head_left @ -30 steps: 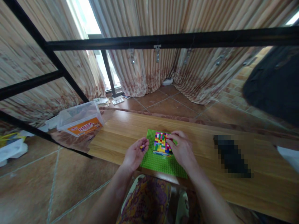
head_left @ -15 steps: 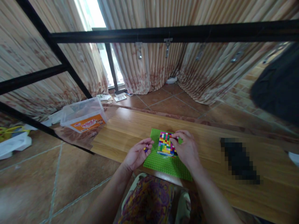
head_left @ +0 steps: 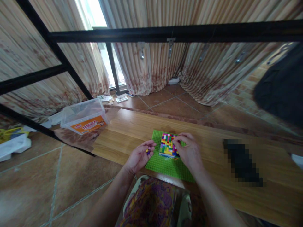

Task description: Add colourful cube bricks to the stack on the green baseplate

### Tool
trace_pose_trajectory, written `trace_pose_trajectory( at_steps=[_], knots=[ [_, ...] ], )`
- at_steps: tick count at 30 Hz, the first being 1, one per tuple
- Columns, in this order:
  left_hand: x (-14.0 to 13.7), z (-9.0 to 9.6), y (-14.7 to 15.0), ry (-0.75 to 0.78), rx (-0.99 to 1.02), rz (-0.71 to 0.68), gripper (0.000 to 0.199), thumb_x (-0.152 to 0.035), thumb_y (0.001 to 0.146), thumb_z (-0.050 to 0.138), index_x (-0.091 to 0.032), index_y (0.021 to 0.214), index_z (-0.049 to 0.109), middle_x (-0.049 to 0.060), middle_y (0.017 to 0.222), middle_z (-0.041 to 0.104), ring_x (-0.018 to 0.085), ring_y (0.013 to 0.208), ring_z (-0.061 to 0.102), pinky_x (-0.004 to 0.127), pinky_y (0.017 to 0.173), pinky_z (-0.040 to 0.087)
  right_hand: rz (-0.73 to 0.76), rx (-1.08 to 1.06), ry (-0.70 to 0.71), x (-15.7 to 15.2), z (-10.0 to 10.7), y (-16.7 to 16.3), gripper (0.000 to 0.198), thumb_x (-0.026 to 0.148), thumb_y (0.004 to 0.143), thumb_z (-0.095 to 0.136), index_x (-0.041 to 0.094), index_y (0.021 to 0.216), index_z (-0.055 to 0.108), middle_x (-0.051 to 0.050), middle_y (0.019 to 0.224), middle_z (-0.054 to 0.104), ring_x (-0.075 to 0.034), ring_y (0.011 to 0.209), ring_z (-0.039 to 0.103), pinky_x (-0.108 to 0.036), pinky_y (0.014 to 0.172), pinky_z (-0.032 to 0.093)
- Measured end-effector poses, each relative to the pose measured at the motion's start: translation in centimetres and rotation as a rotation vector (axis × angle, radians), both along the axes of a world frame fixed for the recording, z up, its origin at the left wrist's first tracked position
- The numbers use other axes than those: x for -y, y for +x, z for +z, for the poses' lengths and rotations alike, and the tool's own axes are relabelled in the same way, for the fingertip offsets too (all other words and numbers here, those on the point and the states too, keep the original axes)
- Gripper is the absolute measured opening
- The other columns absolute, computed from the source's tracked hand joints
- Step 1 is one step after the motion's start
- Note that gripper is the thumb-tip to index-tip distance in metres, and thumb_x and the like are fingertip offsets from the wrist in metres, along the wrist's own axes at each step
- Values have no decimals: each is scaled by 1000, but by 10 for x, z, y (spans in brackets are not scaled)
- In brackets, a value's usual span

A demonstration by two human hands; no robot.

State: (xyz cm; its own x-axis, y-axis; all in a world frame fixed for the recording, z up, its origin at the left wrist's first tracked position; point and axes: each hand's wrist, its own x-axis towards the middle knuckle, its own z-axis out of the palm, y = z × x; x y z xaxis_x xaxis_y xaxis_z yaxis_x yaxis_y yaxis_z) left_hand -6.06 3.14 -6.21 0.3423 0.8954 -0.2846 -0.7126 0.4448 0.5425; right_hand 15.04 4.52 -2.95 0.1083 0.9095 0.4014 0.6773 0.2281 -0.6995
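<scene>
A green studded baseplate (head_left: 163,168) lies on the wooden tabletop, bearing a square block of many-coloured toy bricks (head_left: 167,145). Beside the plate's left edge, my left hand (head_left: 139,156) is cupped palm up around a few small toy bricks (head_left: 149,151), purple and yellow among them. My right hand (head_left: 188,149) reaches over the block's right side, thumb and forefinger pinched together at its top. Whatever those fingertips grip is too small to make out, and the hand hides the block's right edge.
A clear plastic tub (head_left: 84,116) with an orange label stands left of the table. A dark pixelated object (head_left: 242,162) lies on the table (head_left: 210,138) to the right. A black metal bar (head_left: 156,34) crosses above, in front of striped curtains (head_left: 151,69).
My right hand has shifted very slightly over the block, its fingers still pinched. The bricks in my left palm have turned or shifted a little.
</scene>
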Motion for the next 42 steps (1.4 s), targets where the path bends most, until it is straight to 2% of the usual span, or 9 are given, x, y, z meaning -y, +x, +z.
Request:
trace_pose_trajectory(
  at_steps=[5,10,13,15,17,23,28,37,42],
  knots=[
    [0,0,-1,-18,32,22,24,-16,87,52,-8,105,67,11,100,69,13,86,65,22,79,51,-14,-35,-17,1,4,3,19,34,81,59,21,71,69,-7,93,64,-21,87,61,-36,78,47],
    [0,4,-3,-48,122,4,37,-35,94,44,-8,110,64,17,116,66,22,109,62,33,95,47,-29,-39,128,15,17,-2,17,32,87,58,20,81,69,-6,92,65,-20,89,62,-35,83,48],
    [0,6,-4,-49,168,-20,47,-44,94,40,-7,113,62,19,121,63,25,114,60,36,100,43,169,19,158,31,18,-20,15,26,91,55,20,85,68,-5,92,66,-17,88,61,-32,81,48],
    [-1,6,-5,-50,196,-35,51,-47,94,37,-7,115,61,19,120,63,25,112,60,36,100,42,329,126,193,40,14,-35,17,22,93,51,21,89,67,-5,94,67,-17,89,60,-32,82,47],
    [-1,6,-6,-49,222,-53,54,-49,95,35,-7,117,60,19,117,65,24,108,62,34,96,43,420,241,202,45,10,-47,17,19,93,51,21,93,68,-6,96,67,-19,91,58,-33,84,46],
    [-1,6,-7,-82,263,-130,60,-53,95,30,-8,124,57,13,94,69,17,81,65,28,80,48,297,489,121,37,8,-64,17,20,92,54,22,99,68,-6,100,66,-23,95,53,-38,82,39],
    [0,8,-8,-105,287,-138,60,-53,95,28,-8,120,59,13,96,68,14,77,63,25,78,48,275,581,50,32,6,-73,10,21,88,60,22,92,68,-5,98,65,-24,98,50,-39,84,36],
    [-2,8,-8,-166,313,-115,57,-52,96,32,-8,119,58,9,88,68,14,76,65,25,75,50,268,566,88,22,-1,-80,10,20,90,57,19,85,66,-5,98,67,-23,96,52,-39,85,37],
    [-2,9,-8,-152,310,-105,55,-48,97,32,-6,121,57,10,88,70,14,75,66,24,75,50,326,353,125,29,8,-77,19,19,94,49,18,85,65,-5,83,69,-20,83,58,-34,80,42]
  ],
)
